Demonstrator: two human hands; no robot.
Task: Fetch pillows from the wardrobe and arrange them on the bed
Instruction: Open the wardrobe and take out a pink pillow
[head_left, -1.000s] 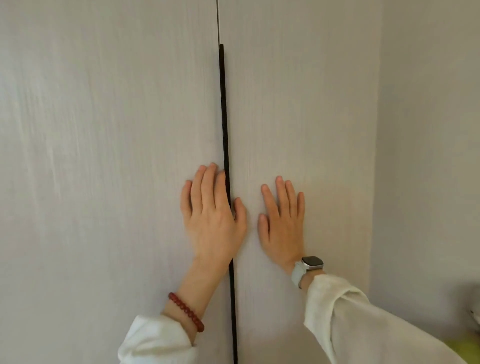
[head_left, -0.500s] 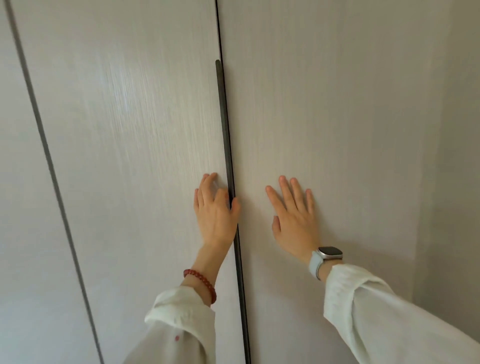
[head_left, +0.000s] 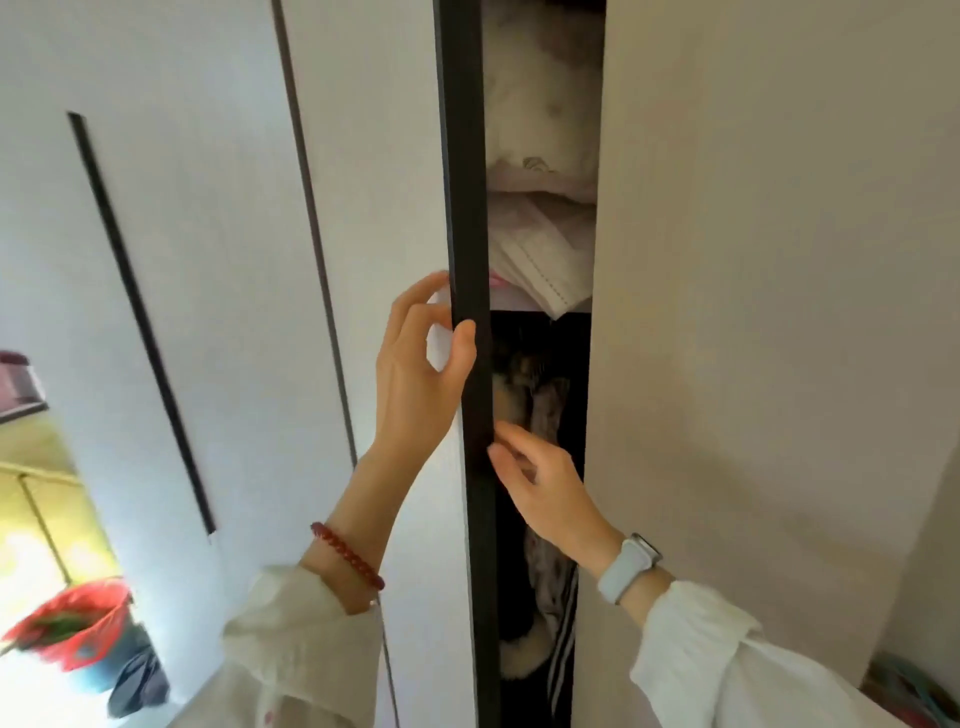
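The pale wardrobe's left door (head_left: 374, 156) stands ajar, its black edge (head_left: 465, 208) turned toward me. My left hand (head_left: 415, 374) pinches that edge between thumb and fingers. My right hand (head_left: 545, 488) reaches into the gap beside the right door (head_left: 753, 312), fingers apart and holding nothing. Through the gap, folded pale bedding or pillows (head_left: 545, 156) lie stacked on an upper shelf. Below it hang dark clothes (head_left: 550, 597), partly hidden.
Another wardrobe door with a black strip handle (head_left: 140, 322) is on the left. A red bag (head_left: 72, 623) and a dark object (head_left: 137, 686) sit low at the left near a bright window. A wall (head_left: 924, 571) closes the right side.
Both hands lay flat on the closed doors before. Now the left door has swung out, my left hand grips its edge, and my right hand has moved into the gap.
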